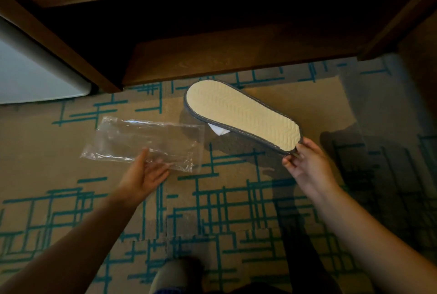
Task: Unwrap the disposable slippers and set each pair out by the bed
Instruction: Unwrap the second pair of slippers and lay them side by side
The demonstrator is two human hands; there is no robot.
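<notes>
Head view: the fingers of the right hand [307, 166] are pinched on the heel edge of the slippers [241, 114], which are held sole-up at the centre right of the frame, a cream ribbed sole edged in grey, with a scrap of white showing beneath. The fingers of the left hand [144, 175] are spread loosely, and the clear plastic wrapper [144, 140] is held across them at the centre left, empty and apart from the slippers. Below both, patterned carpet [212, 211] with teal lines is seen. Dark wooden furniture [212, 62] fills the upper frame, and a pale surface [30, 76] lies at the upper left.
</notes>
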